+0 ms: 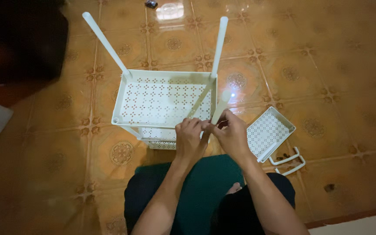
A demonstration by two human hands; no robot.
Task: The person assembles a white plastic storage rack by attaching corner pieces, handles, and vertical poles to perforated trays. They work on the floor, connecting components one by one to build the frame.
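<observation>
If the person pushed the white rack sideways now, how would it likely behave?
The white rack probably slides easily: the tiled floor looks glossy. Its perforated plastic trays suggest it is light. The upright poles are thin and tall, so they may wobble; both hands, left hand and right hand, meet at the near pole.

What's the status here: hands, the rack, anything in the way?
Left hand and right hand both grip a white pole at the near right corner of the perforated shelf. Two poles already upright. Spare tray and handles lie right, clear.

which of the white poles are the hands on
The near-right pole, gripped by both hands: left hand, right hand. The two far poles stand untouched.
</observation>
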